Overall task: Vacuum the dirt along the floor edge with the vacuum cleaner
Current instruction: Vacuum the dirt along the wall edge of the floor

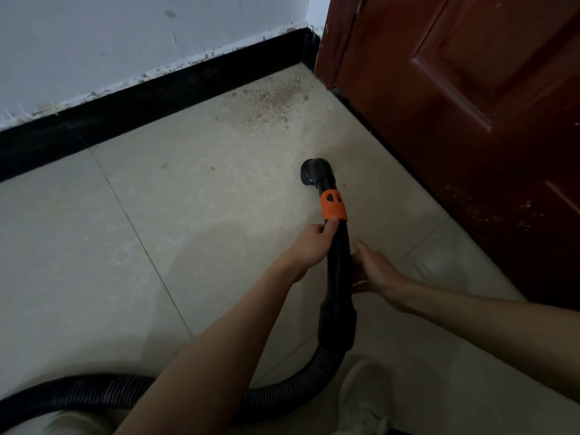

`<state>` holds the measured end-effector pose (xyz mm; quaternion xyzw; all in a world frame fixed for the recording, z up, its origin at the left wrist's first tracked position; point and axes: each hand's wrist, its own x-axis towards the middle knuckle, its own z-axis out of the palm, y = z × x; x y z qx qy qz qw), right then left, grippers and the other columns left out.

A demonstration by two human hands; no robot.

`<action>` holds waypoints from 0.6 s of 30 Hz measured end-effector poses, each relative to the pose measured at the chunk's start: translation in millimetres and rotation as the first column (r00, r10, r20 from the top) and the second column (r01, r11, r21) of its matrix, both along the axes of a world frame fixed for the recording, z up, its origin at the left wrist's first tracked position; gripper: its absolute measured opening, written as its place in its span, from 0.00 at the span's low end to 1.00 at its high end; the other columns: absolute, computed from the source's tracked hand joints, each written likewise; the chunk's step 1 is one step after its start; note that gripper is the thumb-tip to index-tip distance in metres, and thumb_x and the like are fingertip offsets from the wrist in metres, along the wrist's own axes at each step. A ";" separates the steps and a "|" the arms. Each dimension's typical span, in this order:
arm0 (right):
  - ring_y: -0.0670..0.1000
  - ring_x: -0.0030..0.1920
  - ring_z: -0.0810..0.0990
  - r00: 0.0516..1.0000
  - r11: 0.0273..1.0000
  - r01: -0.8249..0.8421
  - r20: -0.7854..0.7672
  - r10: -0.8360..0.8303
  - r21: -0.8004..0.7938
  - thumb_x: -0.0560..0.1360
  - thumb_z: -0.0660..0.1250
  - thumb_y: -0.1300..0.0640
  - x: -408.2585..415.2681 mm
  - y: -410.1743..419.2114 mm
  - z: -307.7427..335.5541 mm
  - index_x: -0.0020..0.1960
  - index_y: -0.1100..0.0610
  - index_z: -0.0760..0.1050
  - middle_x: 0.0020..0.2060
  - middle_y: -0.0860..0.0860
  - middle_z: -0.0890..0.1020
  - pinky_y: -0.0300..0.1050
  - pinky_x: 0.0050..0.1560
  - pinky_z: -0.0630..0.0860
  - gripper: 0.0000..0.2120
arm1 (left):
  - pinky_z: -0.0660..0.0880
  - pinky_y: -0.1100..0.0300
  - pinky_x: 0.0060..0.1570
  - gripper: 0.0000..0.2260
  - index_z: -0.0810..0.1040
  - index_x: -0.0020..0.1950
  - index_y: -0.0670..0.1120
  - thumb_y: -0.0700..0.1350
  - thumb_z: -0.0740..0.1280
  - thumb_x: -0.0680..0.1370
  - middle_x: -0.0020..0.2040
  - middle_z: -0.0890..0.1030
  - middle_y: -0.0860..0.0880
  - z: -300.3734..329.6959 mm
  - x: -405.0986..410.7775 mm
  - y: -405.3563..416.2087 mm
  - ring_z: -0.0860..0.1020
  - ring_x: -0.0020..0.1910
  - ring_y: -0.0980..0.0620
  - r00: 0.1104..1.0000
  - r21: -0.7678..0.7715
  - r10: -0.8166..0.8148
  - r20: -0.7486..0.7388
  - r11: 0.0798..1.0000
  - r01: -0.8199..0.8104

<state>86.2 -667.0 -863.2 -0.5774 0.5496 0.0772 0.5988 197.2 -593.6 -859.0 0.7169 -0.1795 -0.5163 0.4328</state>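
- Left hand closed around the vacuum wand; right hand open beside it.
- Dirt lies ahead by the baseboard; keep the nozzle low.

Dim, soft focus; faint glare on door; wide-angle edge bending.

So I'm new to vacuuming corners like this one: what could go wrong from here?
The nozzle sits short of the dirt patch in the corner, so a short push could leave grit against the black baseboard.

The right hand looks open beside the wand; only the left hand grips it, so the aim may wobble toward the door.

The hose loops by the shoe, a possible snag.
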 end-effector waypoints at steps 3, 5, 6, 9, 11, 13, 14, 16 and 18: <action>0.53 0.33 0.78 0.999 0.980 -0.031 -0.026 0.027 -0.198 0.82 0.55 0.45 16.9 -29.9 8.5 0.38 0.60 0.76 0.37 0.58 0.80 0.43 0.33 0.73 0.23 | 0.67 0.58 0.42 0.22 0.75 0.52 0.41 0.56 0.51 0.82 0.50 0.77 0.41 1.0 0.9 2.3 0.73 0.45 0.48 1.000 -0.004 -0.030 0.000 1.000 0.030; 0.52 0.36 0.78 0.997 0.975 -0.073 -0.004 0.074 -0.208 0.80 0.60 0.42 39.8 -41.7 16.9 0.46 0.59 0.77 0.42 0.57 0.80 0.44 0.35 0.75 0.20 | 0.70 0.56 0.48 0.23 0.76 0.57 0.39 0.56 0.51 0.83 0.54 0.78 0.39 2.1 -1.1 6.8 0.75 0.48 0.47 0.998 -0.007 -0.054 -0.040 0.999 0.054; 0.54 0.41 0.80 0.996 0.978 -0.088 0.008 0.091 -0.188 0.79 0.62 0.41 51.3 -44.0 18.7 0.51 0.60 0.77 0.46 0.57 0.80 0.47 0.40 0.78 0.21 | 0.71 0.55 0.51 0.23 0.75 0.58 0.39 0.56 0.51 0.83 0.55 0.78 0.40 2.8 -3.6 10.3 0.76 0.51 0.46 0.995 -0.013 -0.066 -0.076 0.998 0.065; 0.58 0.52 0.80 0.991 0.978 -0.134 -0.034 0.131 -0.161 0.77 0.67 0.47 71.5 -36.8 15.6 0.53 0.61 0.73 0.52 0.58 0.78 0.57 0.57 0.79 0.16 | 0.74 0.57 0.52 0.19 0.73 0.57 0.42 0.55 0.51 0.83 0.52 0.78 0.45 2.8 -8.9 25.3 0.78 0.52 0.47 0.978 -0.030 -0.084 -0.192 0.996 0.080; 0.56 0.46 0.79 0.987 0.982 -0.155 -0.049 0.150 -0.109 0.77 0.68 0.52 72.5 -24.4 11.3 0.48 0.60 0.72 0.50 0.58 0.78 0.54 0.51 0.78 0.11 | 0.76 0.62 0.48 0.18 0.72 0.58 0.40 0.53 0.52 0.83 0.50 0.78 0.45 0.1 -8.2 41.0 0.78 0.48 0.50 0.955 -0.029 -0.114 -0.274 0.993 0.110; 0.55 0.44 0.79 0.982 0.983 -0.179 -0.075 0.176 -0.040 0.76 0.69 0.55 66.9 -10.4 9.3 0.48 0.60 0.73 0.48 0.58 0.78 0.52 0.47 0.78 0.09 | 0.77 0.60 0.51 0.20 0.72 0.61 0.36 0.51 0.53 0.83 0.50 0.78 0.43 -4.2 -7.7 60.1 0.78 0.46 0.49 0.917 -0.035 -0.159 -0.365 0.987 0.157; 0.56 0.45 0.79 0.976 0.979 -0.201 -0.093 0.198 -0.021 0.76 0.69 0.56 63.0 -3.2 9.2 0.47 0.60 0.74 0.48 0.59 0.78 0.52 0.47 0.79 0.08 | 0.76 0.57 0.53 0.20 0.72 0.62 0.34 0.50 0.54 0.83 0.50 0.78 0.42 -6.4 -7.7 69.6 0.78 0.46 0.49 0.896 -0.037 -0.181 -0.405 0.983 0.182; 0.57 0.48 0.81 0.962 0.969 -0.246 -0.123 0.244 -0.002 0.75 0.70 0.55 56.1 10.6 9.3 0.45 0.60 0.74 0.48 0.60 0.80 0.53 0.50 0.80 0.09 | 0.76 0.56 0.55 0.20 0.71 0.63 0.33 0.48 0.54 0.83 0.51 0.78 0.42 -7.3 -8.3 87.0 0.78 0.47 0.49 0.850 -0.041 -0.209 -0.483 0.975 0.217; 0.59 0.51 0.82 0.955 0.963 -0.267 -0.126 0.269 0.032 0.74 0.70 0.55 52.8 22.6 10.1 0.45 0.59 0.74 0.48 0.60 0.80 0.54 0.53 0.79 0.08 | 0.77 0.58 0.53 0.17 0.71 0.62 0.34 0.46 0.54 0.83 0.49 0.79 0.43 -5.9 -6.6 99.8 0.79 0.46 0.50 0.804 -0.041 -0.210 -0.556 0.973 0.226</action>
